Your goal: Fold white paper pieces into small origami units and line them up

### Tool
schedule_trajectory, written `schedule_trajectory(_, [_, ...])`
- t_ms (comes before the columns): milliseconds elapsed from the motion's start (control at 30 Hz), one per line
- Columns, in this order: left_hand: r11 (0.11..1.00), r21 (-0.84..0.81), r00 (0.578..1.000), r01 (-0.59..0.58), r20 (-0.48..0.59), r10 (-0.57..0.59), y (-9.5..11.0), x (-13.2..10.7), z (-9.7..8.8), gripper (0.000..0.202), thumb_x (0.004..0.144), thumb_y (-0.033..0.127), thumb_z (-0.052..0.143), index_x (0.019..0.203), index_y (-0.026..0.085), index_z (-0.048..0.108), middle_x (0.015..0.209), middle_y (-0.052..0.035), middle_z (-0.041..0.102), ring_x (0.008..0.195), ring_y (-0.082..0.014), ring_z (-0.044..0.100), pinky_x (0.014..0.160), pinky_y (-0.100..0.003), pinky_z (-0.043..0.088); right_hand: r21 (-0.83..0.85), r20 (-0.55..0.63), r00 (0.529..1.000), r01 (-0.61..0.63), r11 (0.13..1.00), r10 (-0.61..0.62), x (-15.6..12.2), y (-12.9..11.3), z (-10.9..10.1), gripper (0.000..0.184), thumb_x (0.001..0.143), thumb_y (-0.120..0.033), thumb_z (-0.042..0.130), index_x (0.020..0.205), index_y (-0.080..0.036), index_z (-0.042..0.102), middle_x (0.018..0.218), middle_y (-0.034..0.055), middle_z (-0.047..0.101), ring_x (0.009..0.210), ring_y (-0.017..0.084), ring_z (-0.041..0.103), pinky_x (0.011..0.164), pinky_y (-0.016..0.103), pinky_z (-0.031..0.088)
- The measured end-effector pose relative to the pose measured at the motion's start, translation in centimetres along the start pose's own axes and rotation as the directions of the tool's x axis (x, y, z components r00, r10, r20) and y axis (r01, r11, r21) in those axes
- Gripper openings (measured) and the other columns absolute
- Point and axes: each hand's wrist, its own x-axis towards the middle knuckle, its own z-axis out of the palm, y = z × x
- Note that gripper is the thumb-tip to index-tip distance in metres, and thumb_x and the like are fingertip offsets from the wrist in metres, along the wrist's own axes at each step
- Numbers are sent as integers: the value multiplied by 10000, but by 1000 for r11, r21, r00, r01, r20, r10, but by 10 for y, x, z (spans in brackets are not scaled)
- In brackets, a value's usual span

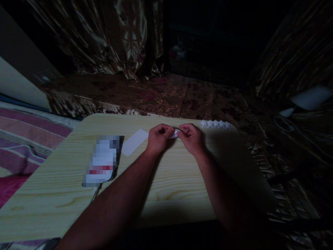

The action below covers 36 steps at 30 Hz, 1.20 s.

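Note:
Between my two hands is a small piece of white folded paper (174, 133), pinched near the far side of the wooden table. My left hand (159, 138) is closed, thumb and fingers on the paper's left end. Its right end is in the closed fingers of my right hand (191, 139). Most of the paper is hidden by my fingers, so its exact shape is unclear. A white sheet of paper (135, 142) lies flat just left of my left hand. Beyond my right hand, several white paper stars (215, 124) stand in a row along the far edge.
A phone-like device (102, 161), blurred out, lies at the left of the wooden table (177, 194) with a cable running from it. Striped bedding (23, 132) borders the table's left side. A patterned cloth and curtains (130, 38) are behind; a white lamp-like object (312, 98) is at right.

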Motion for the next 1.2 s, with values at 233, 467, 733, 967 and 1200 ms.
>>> schedule_trajectory(233, [996,-67,998,62,-10,-62,-1,1,0,320,666,399,759,833,135,693,741,-51,700,633,-132,616,629,-256,497,221,112,989,-116,968,93,4,5,-1,216,739,-332,653,879,-168,668,785,40,693,733,163,644,672,274,508])
schedule_trajectory(467, [997,-58,998,56,33,-54,2,-1,2,355,635,305,778,942,142,707,710,-20,681,578,-107,587,584,-237,483,212,96,988,-139,967,121,3,5,0,208,755,-362,635,796,-162,676,723,36,690,655,147,625,614,260,493])
schedule_trajectory(733, [998,-36,999,42,-19,-43,1,-1,2,285,640,296,761,874,143,708,697,-25,680,583,-116,594,581,-244,494,248,132,982,-162,955,132,2,2,2,172,710,-311,667,802,-166,661,750,39,705,683,157,646,651,278,518])
schedule_trajectory(967, [998,-35,999,45,-20,-46,-2,0,2,284,631,308,770,856,147,707,697,-29,685,573,-119,591,569,-249,488,240,122,983,-164,957,138,2,1,2,184,710,-328,651,801,-168,655,746,35,704,691,156,650,665,282,522])
schedule_trajectory(1200, [998,-37,999,45,-7,-46,-1,-1,3,284,628,320,779,841,146,709,703,-32,688,579,-121,593,570,-249,487,231,115,983,-168,958,144,2,1,2,166,713,-321,647,780,-169,644,708,20,680,651,139,622,623,258,497])
